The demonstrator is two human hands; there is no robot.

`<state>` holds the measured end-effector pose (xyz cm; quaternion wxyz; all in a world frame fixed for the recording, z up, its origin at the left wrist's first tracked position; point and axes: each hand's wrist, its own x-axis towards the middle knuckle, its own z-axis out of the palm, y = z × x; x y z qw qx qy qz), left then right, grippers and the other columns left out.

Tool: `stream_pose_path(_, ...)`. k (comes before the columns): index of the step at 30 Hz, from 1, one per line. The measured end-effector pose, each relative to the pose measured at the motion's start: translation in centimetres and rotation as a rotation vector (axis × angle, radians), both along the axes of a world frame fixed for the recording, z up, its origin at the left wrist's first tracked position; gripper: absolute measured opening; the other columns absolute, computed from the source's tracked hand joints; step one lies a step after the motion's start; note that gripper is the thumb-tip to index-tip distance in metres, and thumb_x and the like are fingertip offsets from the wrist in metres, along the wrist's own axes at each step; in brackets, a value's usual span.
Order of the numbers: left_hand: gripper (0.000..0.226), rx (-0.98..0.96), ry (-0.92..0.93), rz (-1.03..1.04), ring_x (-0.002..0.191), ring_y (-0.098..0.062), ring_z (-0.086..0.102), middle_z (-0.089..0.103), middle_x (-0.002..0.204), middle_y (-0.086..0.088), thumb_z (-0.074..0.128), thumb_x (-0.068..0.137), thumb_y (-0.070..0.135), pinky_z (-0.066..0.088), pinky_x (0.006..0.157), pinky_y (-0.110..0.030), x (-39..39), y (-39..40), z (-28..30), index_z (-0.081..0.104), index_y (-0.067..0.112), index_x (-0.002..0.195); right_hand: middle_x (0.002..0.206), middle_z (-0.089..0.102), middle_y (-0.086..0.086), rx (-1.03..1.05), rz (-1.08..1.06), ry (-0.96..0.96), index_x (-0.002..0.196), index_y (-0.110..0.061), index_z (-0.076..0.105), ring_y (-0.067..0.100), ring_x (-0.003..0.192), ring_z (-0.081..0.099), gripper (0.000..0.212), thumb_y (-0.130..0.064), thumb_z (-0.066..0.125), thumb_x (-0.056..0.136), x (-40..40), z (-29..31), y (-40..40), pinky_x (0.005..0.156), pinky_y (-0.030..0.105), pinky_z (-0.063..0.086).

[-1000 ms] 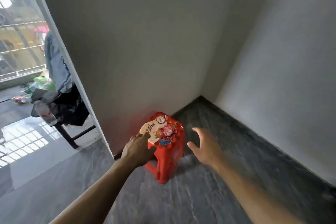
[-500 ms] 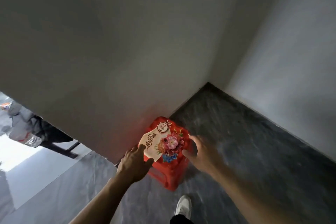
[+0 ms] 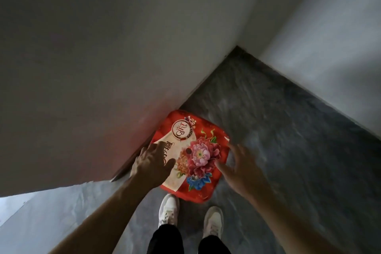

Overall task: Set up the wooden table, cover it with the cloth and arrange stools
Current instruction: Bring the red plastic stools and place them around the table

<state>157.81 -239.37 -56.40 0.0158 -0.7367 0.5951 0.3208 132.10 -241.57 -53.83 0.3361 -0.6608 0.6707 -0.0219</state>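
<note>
A red plastic stool (image 3: 198,130) with a flower print and a cream label on its seat stands on the dark floor against the grey wall, seen from straight above. My left hand (image 3: 151,164) lies over the seat's left edge with fingers spread. My right hand (image 3: 240,166) hovers at the seat's right edge, fingers apart, thumb near the flower print. Whether either hand grips the seat's rim I cannot tell. No wooden table or cloth is in view.
The grey wall (image 3: 103,68) runs along the left and meets a lighter wall (image 3: 340,37) in the corner beyond the stool. Dark marbled floor (image 3: 288,130) spreads to the right. My white shoes (image 3: 169,210) stand just before the stool.
I have stepped up to the stool and now look straight down on it. Both hands have come down to the seat's two sides. The doorway and clutter at left have left the view.
</note>
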Motion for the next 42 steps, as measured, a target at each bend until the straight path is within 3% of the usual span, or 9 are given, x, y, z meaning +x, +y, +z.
stream_pose_path(5,0.066,0.028,-0.017,-0.066,0.133,-0.027,0.039,0.041,0.149,-0.003,0.056,0.091,0.051,0.038,0.107,-0.040,2.2,-2.2,-7.2,0.031,0.028,0.148,0.154,0.027,0.008,0.039,-0.072,0.026,0.147,-0.039,0.029,0.028,0.134,0.042,0.093,-0.083,0.046,0.067,1.9,-9.4,0.4,0.102,0.048,0.047)
stream_pose_path(11,0.103,0.002,-0.039,-0.101,0.140,-0.037,0.027,0.012,0.161,-0.008,0.070,0.076,0.062,0.041,0.106,-0.054,2.5,-4.1,-12.0,0.008,0.037,0.154,0.162,-0.006,0.013,0.114,-0.175,0.077,0.151,-0.049,0.005,0.042,0.141,0.033,0.111,-0.085,0.056,0.059,2.4,-15.0,0.9,0.104,0.052,0.046)
stream_pose_path(13,0.105,0.023,-0.048,-0.109,0.141,-0.040,0.025,0.009,0.161,-0.010,0.068,0.071,0.071,0.042,0.106,-0.056,2.3,-4.7,-12.7,0.010,0.040,0.153,0.160,0.003,0.017,0.114,-0.219,0.039,0.150,-0.049,0.010,0.042,0.134,0.043,0.111,-0.085,0.059,0.056,2.5,-16.2,0.8,0.099,0.050,0.051)
stream_pose_path(18,0.118,-0.008,-0.015,-0.079,0.131,-0.038,0.035,0.027,0.148,-0.010,0.040,0.052,0.097,0.048,0.096,-0.055,2.4,-5.5,-13.6,0.010,0.042,0.151,0.147,0.023,0.012,0.032,-0.299,-0.020,0.147,-0.046,0.019,0.034,0.116,0.057,0.113,-0.068,0.081,0.056,2.7,-17.4,0.7,0.094,0.044,0.055)
stream_pose_path(23,0.130,0.058,0.006,-0.057,0.130,-0.037,0.034,0.029,0.144,-0.010,0.058,0.042,0.092,0.046,0.098,-0.052,2.2,-6.5,-13.0,0.006,0.042,0.151,0.133,0.034,0.013,0.055,-0.344,-0.009,0.152,-0.046,0.006,0.033,0.112,0.054,0.123,-0.078,0.074,0.055,3.0,-17.4,0.5,0.094,0.044,0.053)
stream_pose_path(27,0.134,0.110,0.030,0.005,0.129,-0.040,0.035,0.031,0.140,-0.014,0.092,0.045,0.059,0.044,0.099,-0.053,1.4,-7.3,-12.5,0.010,0.041,0.149,0.132,0.035,0.016,0.058,-0.391,0.035,0.152,-0.046,0.008,0.033,0.114,0.048,0.114,-0.074,0.073,0.063,3.7,-17.0,0.6,0.088,0.043,0.052)
stream_pose_path(31,0.133,0.113,0.021,0.039,0.127,-0.043,0.035,0.032,0.137,-0.017,0.093,0.043,0.057,0.045,0.098,-0.058,-0.2,-7.3,-11.4,0.012,0.039,0.147,0.128,0.043,0.020,0.010,-0.472,0.029,0.152,-0.045,0.016,0.034,0.108,0.053,0.098,-0.074,0.064,0.072,3.7,-16.5,0.6,0.086,0.045,0.054)
stream_pose_path(38,0.136,0.039,-0.052,-0.033,0.132,-0.044,0.032,0.026,0.146,-0.019,0.084,0.044,0.072,0.041,0.101,-0.062,-4.3,-7.7,-6.3,0.006,0.039,0.150,0.132,0.045,0.017,0.007,-0.556,-0.008,0.153,-0.045,0.015,0.034,0.123,0.048,0.113,-0.077,0.072,0.062,0.3,-11.4,0.8,0.103,0.044,0.046)
stream_pose_path(42,0.134,0.009,-0.048,-0.107,0.135,-0.043,0.031,0.024,0.149,-0.018,0.082,0.047,0.074,0.038,0.104,-0.061,-7.7,-8.0,-0.4,0.003,0.040,0.151,0.139,0.050,0.011,-0.028,-0.638,-0.063,0.152,-0.044,0.015,0.029,0.126,0.051,0.122,-0.088,0.066,0.051,-3.0,-6.0,1.5,0.103,0.044,0.048)
